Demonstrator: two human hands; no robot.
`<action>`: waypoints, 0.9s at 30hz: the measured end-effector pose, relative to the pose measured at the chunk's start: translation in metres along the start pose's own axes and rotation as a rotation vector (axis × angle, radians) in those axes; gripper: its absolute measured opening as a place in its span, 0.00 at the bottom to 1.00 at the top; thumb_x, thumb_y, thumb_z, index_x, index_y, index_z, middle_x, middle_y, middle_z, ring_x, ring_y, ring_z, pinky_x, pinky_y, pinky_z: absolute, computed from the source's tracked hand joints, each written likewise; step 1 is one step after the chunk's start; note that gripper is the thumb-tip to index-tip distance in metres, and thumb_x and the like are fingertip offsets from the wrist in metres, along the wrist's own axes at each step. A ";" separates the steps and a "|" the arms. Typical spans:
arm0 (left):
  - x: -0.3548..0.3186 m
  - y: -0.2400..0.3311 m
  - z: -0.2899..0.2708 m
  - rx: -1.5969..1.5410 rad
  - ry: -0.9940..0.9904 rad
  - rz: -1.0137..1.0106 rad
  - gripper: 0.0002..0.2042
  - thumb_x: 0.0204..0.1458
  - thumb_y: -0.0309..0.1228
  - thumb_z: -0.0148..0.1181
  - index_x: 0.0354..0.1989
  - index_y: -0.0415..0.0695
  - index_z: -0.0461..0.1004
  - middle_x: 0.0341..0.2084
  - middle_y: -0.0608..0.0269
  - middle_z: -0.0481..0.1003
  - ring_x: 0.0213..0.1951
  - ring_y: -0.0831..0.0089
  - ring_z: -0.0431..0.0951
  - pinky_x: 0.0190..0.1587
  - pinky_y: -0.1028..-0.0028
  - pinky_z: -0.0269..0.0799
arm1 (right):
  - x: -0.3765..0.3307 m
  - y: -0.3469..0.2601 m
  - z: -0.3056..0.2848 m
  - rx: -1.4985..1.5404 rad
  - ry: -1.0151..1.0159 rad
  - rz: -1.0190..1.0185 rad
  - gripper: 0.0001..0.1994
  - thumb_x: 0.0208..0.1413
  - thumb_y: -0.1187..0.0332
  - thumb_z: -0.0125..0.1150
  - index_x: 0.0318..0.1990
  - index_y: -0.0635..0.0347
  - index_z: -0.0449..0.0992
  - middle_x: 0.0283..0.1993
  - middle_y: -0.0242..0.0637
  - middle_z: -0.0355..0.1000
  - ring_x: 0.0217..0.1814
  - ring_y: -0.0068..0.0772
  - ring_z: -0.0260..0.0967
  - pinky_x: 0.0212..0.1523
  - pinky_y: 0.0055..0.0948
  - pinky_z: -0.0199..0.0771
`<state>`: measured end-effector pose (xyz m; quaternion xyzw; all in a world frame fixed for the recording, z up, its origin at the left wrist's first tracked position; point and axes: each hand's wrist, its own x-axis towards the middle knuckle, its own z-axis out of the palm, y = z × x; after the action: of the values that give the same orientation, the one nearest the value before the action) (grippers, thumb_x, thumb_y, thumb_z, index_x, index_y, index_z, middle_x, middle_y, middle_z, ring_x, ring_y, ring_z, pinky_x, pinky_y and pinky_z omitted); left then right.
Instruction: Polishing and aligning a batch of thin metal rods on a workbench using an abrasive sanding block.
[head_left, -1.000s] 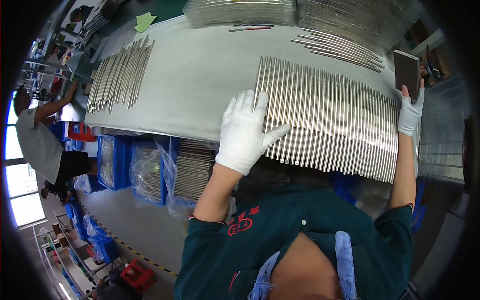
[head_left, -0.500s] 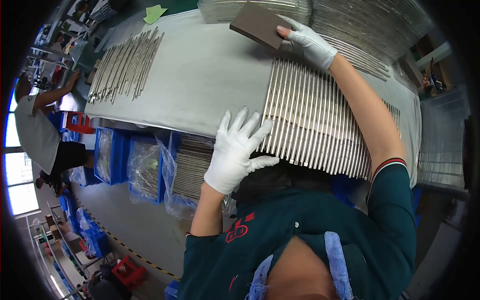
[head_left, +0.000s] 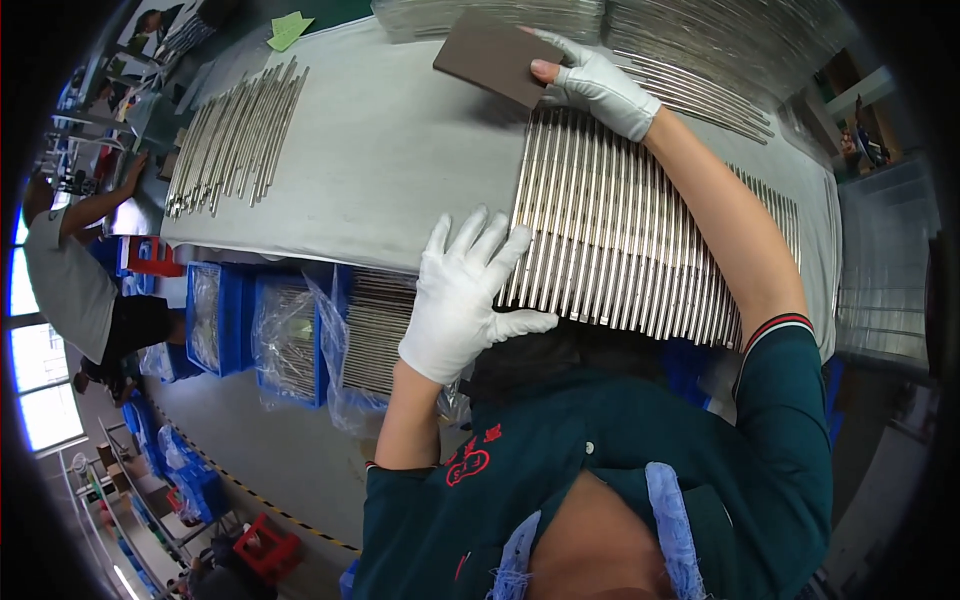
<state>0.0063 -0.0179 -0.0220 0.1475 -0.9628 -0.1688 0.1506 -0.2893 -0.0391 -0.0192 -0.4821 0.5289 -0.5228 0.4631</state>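
A wide row of thin metal rods (head_left: 640,230) lies side by side on the grey-white table (head_left: 400,170). My left hand (head_left: 462,298), in a white glove, rests flat with spread fingers on the near left end of the row, holding nothing. My right hand (head_left: 598,88), also gloved, reaches to the far edge and grips a flat brown rectangular block (head_left: 490,52), held against the far ends of the rods.
A second batch of rods (head_left: 235,135) lies at the table's left. More rod stacks (head_left: 700,40) fill the back. Blue crates (head_left: 290,330) with bagged rods stand under the table. Another person (head_left: 75,270) works at the far left.
My right hand has stayed at the far edge with the brown block, after swinging there from the right end of the rods. My left hand has slid slightly along the near left end.
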 end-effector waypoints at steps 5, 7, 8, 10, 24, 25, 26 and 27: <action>0.023 0.003 0.000 -0.007 0.023 -0.084 0.32 0.48 0.54 0.64 0.57 0.44 0.73 0.55 0.39 0.70 0.63 0.43 0.64 0.67 0.47 0.51 | -0.056 -0.021 -0.034 -0.378 0.165 -0.071 0.37 0.55 0.53 0.66 0.70 0.54 0.59 0.64 0.39 0.66 0.67 0.34 0.62 0.67 0.30 0.62; 0.026 0.001 0.004 0.017 0.036 -0.078 0.31 0.48 0.54 0.64 0.55 0.46 0.75 0.55 0.37 0.70 0.63 0.43 0.64 0.67 0.47 0.51 | -0.102 -0.036 -0.029 -0.572 0.187 0.009 0.38 0.52 0.54 0.68 0.69 0.52 0.61 0.66 0.40 0.65 0.68 0.36 0.61 0.69 0.33 0.58; 0.028 0.002 0.007 0.040 0.051 -0.067 0.29 0.47 0.54 0.65 0.54 0.48 0.77 0.55 0.36 0.69 0.62 0.42 0.64 0.67 0.47 0.51 | -0.126 -0.037 -0.033 -0.624 0.203 0.053 0.38 0.51 0.53 0.69 0.69 0.52 0.62 0.67 0.40 0.64 0.69 0.37 0.61 0.70 0.34 0.57; 0.029 0.006 0.007 0.012 0.064 -0.070 0.26 0.46 0.52 0.66 0.52 0.51 0.79 0.54 0.34 0.69 0.62 0.42 0.64 0.66 0.47 0.52 | -0.174 -0.036 -0.038 -0.750 0.256 0.012 0.34 0.49 0.68 0.69 0.67 0.46 0.66 0.61 0.36 0.72 0.60 0.30 0.70 0.63 0.29 0.67; 0.026 0.003 0.007 -0.023 0.077 -0.027 0.25 0.46 0.52 0.67 0.52 0.55 0.79 0.53 0.36 0.70 0.61 0.42 0.67 0.66 0.47 0.54 | -0.182 -0.041 -0.023 -0.957 0.130 -0.169 0.32 0.47 0.79 0.66 0.62 0.42 0.71 0.52 0.41 0.76 0.51 0.44 0.75 0.50 0.33 0.77; 0.025 0.003 0.007 -0.017 0.077 -0.019 0.25 0.46 0.52 0.66 0.51 0.55 0.79 0.53 0.36 0.70 0.60 0.42 0.67 0.66 0.47 0.54 | -0.188 -0.040 -0.023 -0.980 0.159 -0.198 0.32 0.47 0.79 0.67 0.62 0.43 0.71 0.52 0.41 0.76 0.52 0.43 0.76 0.49 0.34 0.78; 0.026 0.004 0.008 -0.017 0.078 -0.024 0.25 0.46 0.52 0.66 0.51 0.55 0.79 0.53 0.36 0.70 0.60 0.42 0.67 0.66 0.47 0.54 | -0.185 -0.038 -0.023 -0.980 0.155 -0.198 0.32 0.47 0.79 0.67 0.62 0.43 0.71 0.52 0.41 0.76 0.52 0.43 0.76 0.49 0.34 0.78; 0.026 0.005 0.006 -0.012 0.077 -0.020 0.25 0.46 0.52 0.66 0.52 0.55 0.79 0.53 0.36 0.70 0.60 0.42 0.67 0.65 0.47 0.54 | -0.179 -0.039 -0.016 -0.992 0.165 -0.197 0.32 0.47 0.79 0.66 0.62 0.43 0.71 0.52 0.41 0.76 0.51 0.43 0.75 0.49 0.34 0.77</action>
<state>-0.0209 -0.0208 -0.0195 0.1627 -0.9537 -0.1704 0.1869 -0.2853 0.1407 0.0179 -0.6485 0.7003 -0.2863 0.0839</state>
